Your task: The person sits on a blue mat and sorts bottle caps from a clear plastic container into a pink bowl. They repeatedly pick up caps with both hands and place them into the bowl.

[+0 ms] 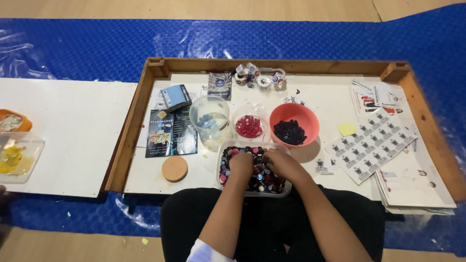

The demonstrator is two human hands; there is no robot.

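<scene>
Head view: left hand [241, 162] and right hand [280, 162] rest in the clear tub [228, 187] of mixed buttons [262, 175], fingers buried; grip state cannot be told. Judgement: pinch one button at a time. Beyond the grip: clear bowl [249, 113] holds red buttons, orange bowl [294, 112] dark ones, jar [209, 116] blue ones.

Both hands are sunk into a clear rectangular tub [223, 180] of mixed red, blue and black buttons on the wooden-rimmed bench [131, 127]: the left hand [241, 165] and the right hand [281, 164] lie side by side, fingers down among the buttons. Just behind the tub stand a clear jar of blue buttons [209, 121], a small clear bowl of red buttons [249, 126] and an orange bowl of black buttons [294, 124]. A round cork lid [174, 168] lies left of the tub, and printed sheets [371, 144] lie to the right.
</scene>
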